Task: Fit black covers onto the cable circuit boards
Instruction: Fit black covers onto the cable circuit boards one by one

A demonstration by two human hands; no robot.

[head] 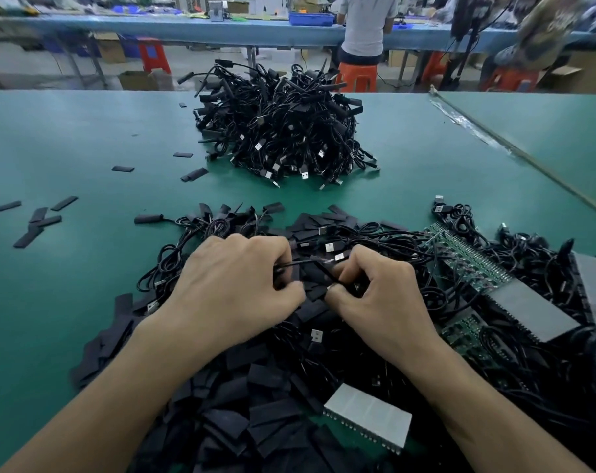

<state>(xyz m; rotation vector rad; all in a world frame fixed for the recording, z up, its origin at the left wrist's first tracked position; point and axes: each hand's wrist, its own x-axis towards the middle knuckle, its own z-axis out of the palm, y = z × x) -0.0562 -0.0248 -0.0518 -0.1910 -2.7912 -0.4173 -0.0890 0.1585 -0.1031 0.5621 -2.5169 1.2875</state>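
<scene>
Black soft flat cover [313,282] should be light and bendy; my left hand [235,288] and right hand [382,298] pinch its edges, grip narrow.

Work table [85,148]: a pile of cables [283,131] sits at centre rear. A heap of covers [255,387] spreads across the front edge, with tangled cables [187,240] on its far part. The left hand [235,285] and right hand [378,298] meet over the heap, a cable [303,262] gripped between them. Circuit board strips [460,254] lie right of the hands. Stray covers [37,223] lie scattered at left. A second bench [187,29] stands behind the table.
</scene>
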